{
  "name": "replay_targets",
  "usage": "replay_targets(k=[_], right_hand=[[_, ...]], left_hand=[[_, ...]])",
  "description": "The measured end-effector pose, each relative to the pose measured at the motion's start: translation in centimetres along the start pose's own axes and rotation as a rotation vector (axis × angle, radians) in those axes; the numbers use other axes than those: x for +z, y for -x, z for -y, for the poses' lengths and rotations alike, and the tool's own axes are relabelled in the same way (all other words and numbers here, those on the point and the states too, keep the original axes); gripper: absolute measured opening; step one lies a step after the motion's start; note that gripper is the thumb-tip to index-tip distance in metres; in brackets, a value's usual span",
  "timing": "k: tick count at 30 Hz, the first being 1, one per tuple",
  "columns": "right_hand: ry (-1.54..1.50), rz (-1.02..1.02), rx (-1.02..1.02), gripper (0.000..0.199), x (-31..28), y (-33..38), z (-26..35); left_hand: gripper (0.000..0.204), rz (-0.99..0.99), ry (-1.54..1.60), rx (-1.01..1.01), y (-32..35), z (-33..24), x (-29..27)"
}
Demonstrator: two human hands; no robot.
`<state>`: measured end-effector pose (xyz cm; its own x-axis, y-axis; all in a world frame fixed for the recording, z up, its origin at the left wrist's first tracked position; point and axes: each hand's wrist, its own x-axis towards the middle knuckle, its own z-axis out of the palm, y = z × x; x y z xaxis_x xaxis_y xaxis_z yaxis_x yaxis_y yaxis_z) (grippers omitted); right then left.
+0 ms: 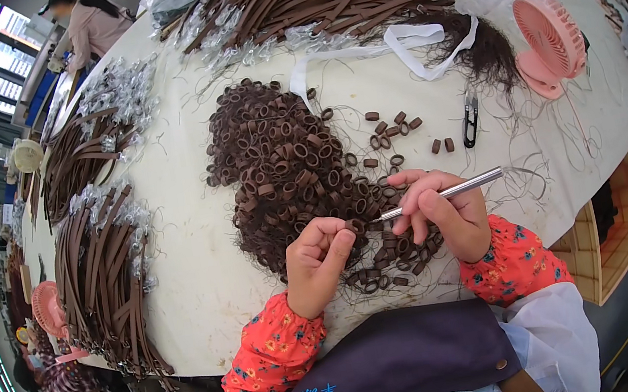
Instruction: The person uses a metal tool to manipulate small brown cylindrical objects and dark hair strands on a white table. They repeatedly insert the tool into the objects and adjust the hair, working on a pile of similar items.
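Between thumb and fingers, my left hand (pixel 315 265) pinches one small brown strap loop (pixel 355 226). My right hand (pixel 442 213) grips a slim silver metal pen-like tool (pixel 470 184), its thin point directed left at that loop. Whether the point touches the loop is too small to tell. Just beyond my hands rises a heap of brown strap loops (pixel 274 145) with loose dark threads among them. A few separate loops (pixel 393 127) lie to the right of the heap, and more lie below my hands.
Bundled brown straps (pixel 104 284) with clear wrapping lie at the left; a larger pile (pixel 317 1) lies at the back. A pink fan (pixel 549 43), thread snips (pixel 471 120) and white ribbon (pixel 417 43) occupy the right side. A wooden crate (pixel 619 223) stands beside the table. Other people are at the left.
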<state>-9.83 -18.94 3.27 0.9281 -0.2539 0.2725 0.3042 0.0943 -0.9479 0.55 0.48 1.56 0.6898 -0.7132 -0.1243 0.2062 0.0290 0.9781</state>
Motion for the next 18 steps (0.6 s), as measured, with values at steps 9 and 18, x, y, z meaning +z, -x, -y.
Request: replay_targets(k=[9, 18], right_hand=[[0.076, 0.062, -0.005, 0.022, 0.16, 0.1, -0.54], [0.05, 0.043, -0.027, 0.022, 0.44, 0.23, -0.91]], left_hand=[[0.007, 0.008, -0.026, 0.018, 0.04, 0.05, 0.21], [0.007, 0.019, -0.012, 0.004, 0.1, -0.06, 0.23]])
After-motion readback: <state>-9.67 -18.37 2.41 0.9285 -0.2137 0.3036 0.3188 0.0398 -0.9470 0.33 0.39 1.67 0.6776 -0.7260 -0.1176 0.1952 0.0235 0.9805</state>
